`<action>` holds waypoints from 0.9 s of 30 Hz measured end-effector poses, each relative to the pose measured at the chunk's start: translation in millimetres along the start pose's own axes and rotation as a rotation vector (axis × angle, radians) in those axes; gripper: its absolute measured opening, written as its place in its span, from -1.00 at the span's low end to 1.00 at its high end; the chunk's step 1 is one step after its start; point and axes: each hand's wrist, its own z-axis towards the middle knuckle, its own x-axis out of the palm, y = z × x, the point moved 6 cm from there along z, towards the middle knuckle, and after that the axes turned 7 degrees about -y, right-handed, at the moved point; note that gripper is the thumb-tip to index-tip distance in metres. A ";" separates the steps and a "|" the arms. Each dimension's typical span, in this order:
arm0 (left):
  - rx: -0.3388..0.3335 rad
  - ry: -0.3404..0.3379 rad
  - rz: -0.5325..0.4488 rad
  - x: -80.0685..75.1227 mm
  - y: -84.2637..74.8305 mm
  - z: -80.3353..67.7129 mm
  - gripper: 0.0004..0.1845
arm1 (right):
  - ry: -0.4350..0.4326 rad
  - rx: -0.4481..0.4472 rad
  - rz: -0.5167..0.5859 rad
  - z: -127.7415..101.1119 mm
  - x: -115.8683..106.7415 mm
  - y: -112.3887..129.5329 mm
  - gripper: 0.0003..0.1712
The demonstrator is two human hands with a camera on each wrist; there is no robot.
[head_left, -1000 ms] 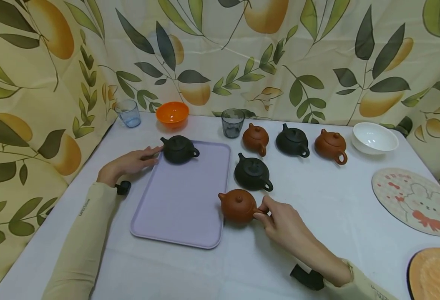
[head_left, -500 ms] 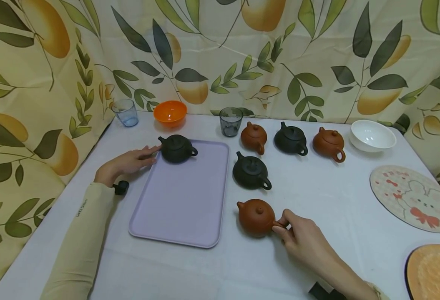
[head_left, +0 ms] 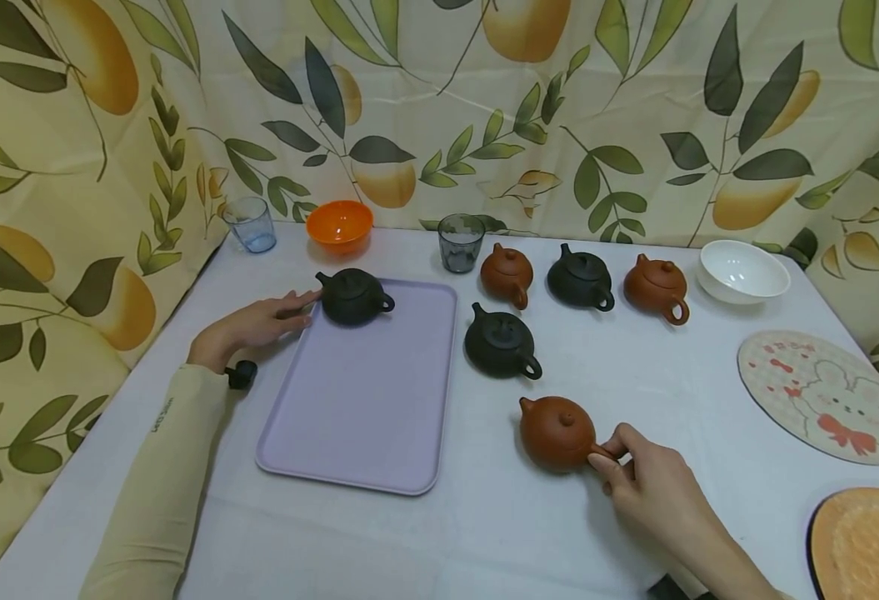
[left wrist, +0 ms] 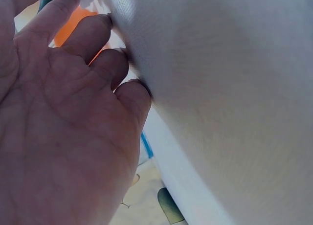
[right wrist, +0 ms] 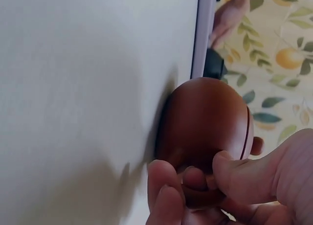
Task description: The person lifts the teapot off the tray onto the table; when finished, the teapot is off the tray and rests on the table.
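Your right hand (head_left: 652, 477) has the near brown teapot (head_left: 556, 435) by its handle (head_left: 603, 452), pinched thumb against fingers; your left hand (head_left: 257, 323) grips nothing, fingers reaching to the left edge of the purple tray (head_left: 364, 408). Brown pot's upright, right of the tray and apart from it, nearer you than the loose black teapot (head_left: 499, 343). Can't tell if its base bears on the cloth (head_left: 319, 542). Pinch is all on one side, so I'd hold firm, wrist steady, body level so the lid doesn't slip. Right forearm enters from lower right; left fingertips sit by the spout (head_left: 322, 278) of the tray's black pot, contact unclear.
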 end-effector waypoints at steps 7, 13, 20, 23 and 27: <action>0.002 0.005 0.004 0.0 -0.3 0.5 -0.36 | 0.013 0.087 -0.032 8.3 -10.9 -18.6 -0.81; 0.007 0.002 0.015 0.0 -1.0 -0.7 -0.36 | -0.031 0.095 -0.039 21.9 -15.9 -27.3 -0.80; 0.006 -0.001 0.014 0.2 -1.5 -1.8 -0.36 | -0.087 0.100 -0.027 40.4 -16.2 -28.8 -0.75; 0.008 -0.002 0.006 0.2 -2.2 -1.6 -0.36 | -0.119 0.096 -0.022 48.5 -16.9 -27.6 -0.75; 0.005 -0.002 0.008 0.3 -1.7 -1.4 -0.36 | -0.155 0.088 -0.014 59.7 -16.8 -26.0 -0.76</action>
